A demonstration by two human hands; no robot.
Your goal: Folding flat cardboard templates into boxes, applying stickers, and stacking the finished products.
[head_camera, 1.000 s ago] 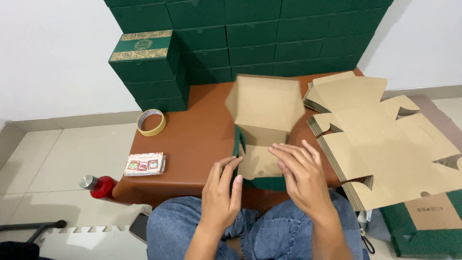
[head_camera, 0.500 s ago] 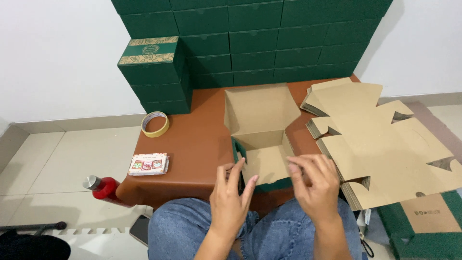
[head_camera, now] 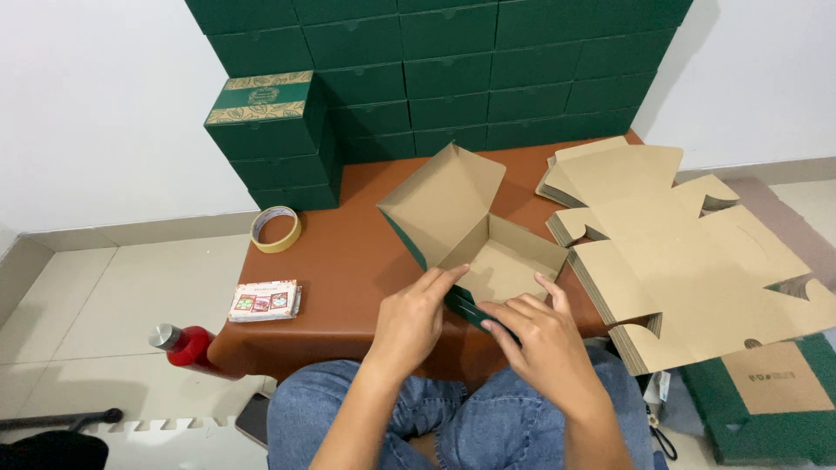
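Note:
A half-folded cardboard box (head_camera: 475,235), brown inside and green outside, sits turned at an angle on the brown table (head_camera: 348,261) with its lid flap raised. My left hand (head_camera: 414,318) grips the box's near wall, fingers over the rim. Beside it, my right hand (head_camera: 535,335) presses on the same near wall, fingers reaching into the box. Both hands touch the box at its front corner.
A stack of flat brown box blanks (head_camera: 697,261) lies to the right. Finished green boxes (head_camera: 453,70) are stacked along the wall behind. A tape roll (head_camera: 276,229) and a small stack of cards (head_camera: 264,300) lie on the table's left. A red bottle (head_camera: 187,345) stands on the floor.
The box has been turned at an angle and its walls now stand up. Both hands moved forward from my lap onto its near wall.

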